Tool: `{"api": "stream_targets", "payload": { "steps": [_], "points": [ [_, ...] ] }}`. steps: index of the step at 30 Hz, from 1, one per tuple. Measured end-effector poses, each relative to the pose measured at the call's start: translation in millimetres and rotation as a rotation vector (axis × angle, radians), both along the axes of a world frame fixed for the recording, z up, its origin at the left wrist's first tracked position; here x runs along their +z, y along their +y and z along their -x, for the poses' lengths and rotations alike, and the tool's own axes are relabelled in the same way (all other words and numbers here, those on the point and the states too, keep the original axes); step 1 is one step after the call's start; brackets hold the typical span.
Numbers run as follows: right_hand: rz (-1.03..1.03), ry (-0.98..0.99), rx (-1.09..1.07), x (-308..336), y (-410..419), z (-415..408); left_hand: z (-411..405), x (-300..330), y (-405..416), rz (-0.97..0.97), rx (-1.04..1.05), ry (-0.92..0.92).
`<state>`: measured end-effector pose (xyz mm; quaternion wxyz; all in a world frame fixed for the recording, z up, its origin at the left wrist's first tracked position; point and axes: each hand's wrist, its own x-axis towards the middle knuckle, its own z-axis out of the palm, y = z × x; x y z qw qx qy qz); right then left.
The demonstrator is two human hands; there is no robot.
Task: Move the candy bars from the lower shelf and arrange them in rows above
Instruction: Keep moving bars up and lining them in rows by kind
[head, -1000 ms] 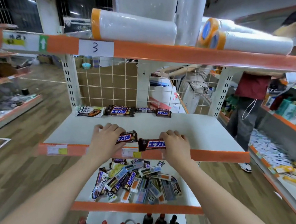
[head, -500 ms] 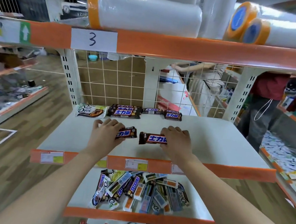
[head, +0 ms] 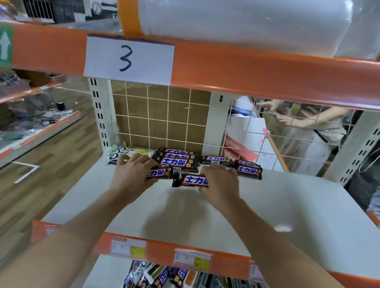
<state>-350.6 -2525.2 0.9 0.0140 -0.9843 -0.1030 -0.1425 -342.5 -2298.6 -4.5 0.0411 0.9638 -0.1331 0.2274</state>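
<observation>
Both hands have pushed deeper onto the upper shelf (head: 294, 213), carrying their bars from near the front lip almost to the row of candy bars (head: 178, 160) at the back. The left hand (head: 131, 175) curls over one dark bar (head: 161, 173), the right hand (head: 221, 184) pinches another bar (head: 191, 180) at its end; the two bars sit end to end, just before the row. These look light, with slick crinkly wrappers and a firm core, so a hold across the middle seems surest. More candy (head: 192, 287) lies heaped on the lower shelf.
</observation>
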Motion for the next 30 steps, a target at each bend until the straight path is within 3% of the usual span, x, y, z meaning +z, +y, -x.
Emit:
{"api": "stream_targets", "payload": {
  "steps": [16, 30],
  "points": [
    [-0.097, -0.007, 0.097, -7.6, 48.5, -72.3, -41.0, 4.6, 22.4, 0.090, 0.012, -0.062],
    [-0.110, 0.061, 0.138, -13.0, 48.6, -74.2, -45.6, -8.3, 21.3, 0.045, 0.039, 0.010]
  ]
}}
